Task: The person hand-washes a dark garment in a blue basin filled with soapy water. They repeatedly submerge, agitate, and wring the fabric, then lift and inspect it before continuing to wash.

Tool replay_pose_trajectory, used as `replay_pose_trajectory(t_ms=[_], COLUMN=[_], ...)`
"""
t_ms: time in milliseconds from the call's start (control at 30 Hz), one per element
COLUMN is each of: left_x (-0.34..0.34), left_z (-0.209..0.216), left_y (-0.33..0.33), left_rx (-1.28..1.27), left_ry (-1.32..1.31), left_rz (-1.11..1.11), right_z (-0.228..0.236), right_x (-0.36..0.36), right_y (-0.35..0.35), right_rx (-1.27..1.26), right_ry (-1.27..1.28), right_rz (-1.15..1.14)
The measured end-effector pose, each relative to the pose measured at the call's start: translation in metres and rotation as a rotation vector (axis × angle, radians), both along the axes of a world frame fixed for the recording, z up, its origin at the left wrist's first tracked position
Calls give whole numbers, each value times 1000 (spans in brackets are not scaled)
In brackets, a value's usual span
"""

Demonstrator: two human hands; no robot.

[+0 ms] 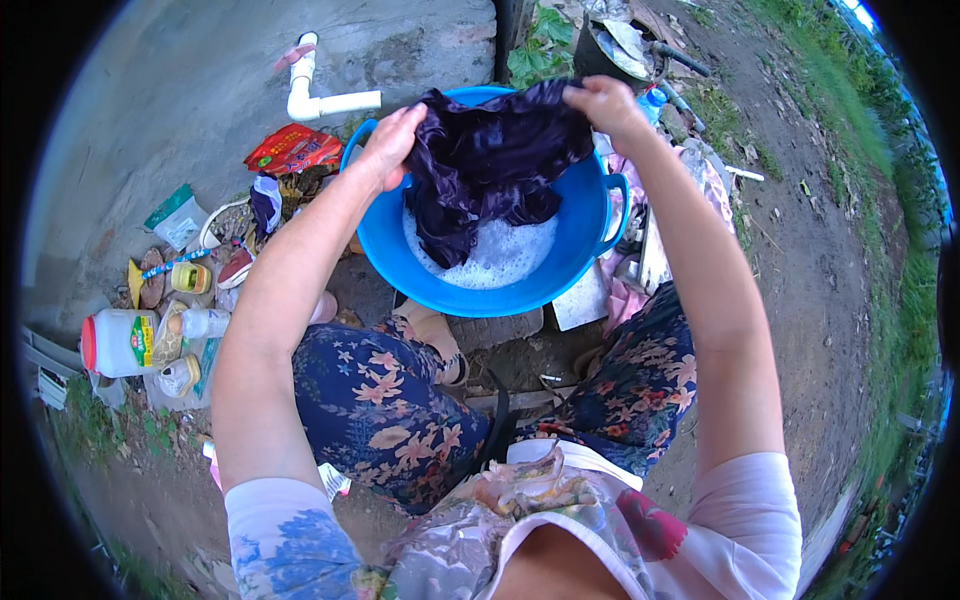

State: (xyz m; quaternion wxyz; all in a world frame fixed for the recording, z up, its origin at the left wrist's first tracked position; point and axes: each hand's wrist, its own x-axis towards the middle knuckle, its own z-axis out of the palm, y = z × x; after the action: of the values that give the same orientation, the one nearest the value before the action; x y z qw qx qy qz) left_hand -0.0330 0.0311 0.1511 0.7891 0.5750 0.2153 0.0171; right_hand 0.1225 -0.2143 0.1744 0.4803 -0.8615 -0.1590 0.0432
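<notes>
A wet, dark purple garment [495, 150] is stretched between my two hands above a blue plastic tub [450, 292]. My left hand [395, 145] grips its left edge, fingers closed around the cloth. At the upper right, my right hand [608, 105] pinches the other end. The garment's lower folds droop into the tub, down to the white soapy suds [510, 248]. What kind of garment it is, I cannot tell. The tub stands just beyond my knees, one handle showing on its right side.
To the left lie a red packet [293, 150], shoes, a yellow soap box [191, 277] and a white jug with a red lid [118, 342]. A white pipe [335, 104] juts from the wall. Pink cloth [625, 303] and a black bucket [610, 52] are at the right.
</notes>
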Motion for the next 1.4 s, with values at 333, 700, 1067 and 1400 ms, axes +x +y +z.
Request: replay_pose_trajectory(t_ms=[333, 700, 1067, 1400], left_x=[-20, -44, -34, -34], left_z=[-22, -29, -39, -66], left_y=[24, 51, 47, -31], left_rx=[-25, -80, 520, 822], left_ry=[244, 183, 294, -87], left_rz=[150, 221, -174, -269], right_z=[-167, -195, -137, -59], right_x=[-102, -113, -93, -102], right_y=[33, 45, 25, 64], right_rx=[-501, 426, 741, 926], right_ry=[841, 1108, 1183, 1079], right_rz=[526, -85, 32, 100])
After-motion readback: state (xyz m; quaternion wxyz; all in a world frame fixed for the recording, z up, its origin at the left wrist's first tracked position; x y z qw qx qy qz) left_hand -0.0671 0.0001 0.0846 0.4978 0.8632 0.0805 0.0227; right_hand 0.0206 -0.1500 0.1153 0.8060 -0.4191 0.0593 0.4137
